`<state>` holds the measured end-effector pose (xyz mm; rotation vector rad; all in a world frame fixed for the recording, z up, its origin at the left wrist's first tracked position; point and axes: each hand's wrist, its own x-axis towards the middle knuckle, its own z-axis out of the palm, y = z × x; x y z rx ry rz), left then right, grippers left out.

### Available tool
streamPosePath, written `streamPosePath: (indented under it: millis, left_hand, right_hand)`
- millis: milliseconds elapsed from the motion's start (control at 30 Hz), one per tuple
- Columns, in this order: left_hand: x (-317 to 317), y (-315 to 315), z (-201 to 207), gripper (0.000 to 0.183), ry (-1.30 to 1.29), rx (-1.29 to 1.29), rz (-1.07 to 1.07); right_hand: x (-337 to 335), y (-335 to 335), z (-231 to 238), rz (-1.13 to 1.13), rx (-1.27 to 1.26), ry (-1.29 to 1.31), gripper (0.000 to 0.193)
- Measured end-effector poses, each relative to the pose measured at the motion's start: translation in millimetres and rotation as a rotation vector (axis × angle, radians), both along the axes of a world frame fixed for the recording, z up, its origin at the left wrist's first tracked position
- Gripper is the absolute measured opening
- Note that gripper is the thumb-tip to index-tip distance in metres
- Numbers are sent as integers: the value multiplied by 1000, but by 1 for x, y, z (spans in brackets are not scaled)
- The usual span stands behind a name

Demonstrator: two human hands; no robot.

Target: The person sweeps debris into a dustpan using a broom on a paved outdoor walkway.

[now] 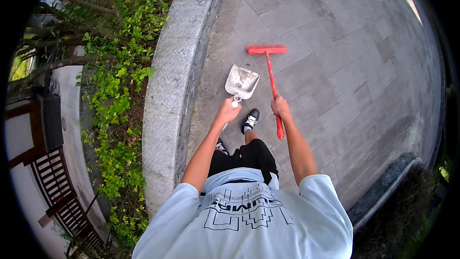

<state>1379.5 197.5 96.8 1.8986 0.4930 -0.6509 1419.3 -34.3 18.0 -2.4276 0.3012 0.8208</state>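
My left hand [228, 111] is closed round the handle of a white long-handled dustpan [242, 82]. The pan lies ahead of that hand, its inside stained with grey dirt. A small dark bit [247, 64] lies on the paving by its far lip. To the right, my right hand [281, 107] grips the red shaft of a broom [271, 74]. The broom's wide red head [266, 50] is farther out than the dustpan, bristles pointing away from me. The shaft's end sticks out below my right hand.
Grey paving slabs [326, 62] spread ahead and to the right. A low granite kerb [165, 76] curves along the left, with green shrubs [120, 129] behind it. My feet in dark shoes [250, 121] stand just below the dustpan. Another stone edge [383, 189] lies at lower right.
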Motion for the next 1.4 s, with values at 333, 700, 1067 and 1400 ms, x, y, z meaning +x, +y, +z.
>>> streamPosePath:
  millis: [333, 700, 1067, 1400]
  left_hand:
    - [62, -19, 2, 22, -57, -34, -17]
    - [95, -29, 20, 34, -34, 76, -379]
    - [186, -25, 6, 37, 55, 40, -655]
    - [167, -22, 13, 35, -8, 42, -654]
  right_hand:
    - [-57, -80, 94, -47, 285, 338, 34]
    - [-10, -84, 45, -685, 436, 93, 34]
    - [-55, -12, 29, -581, 250, 268, 29]
    - [-62, -18, 90, -1029, 630, 169, 28]
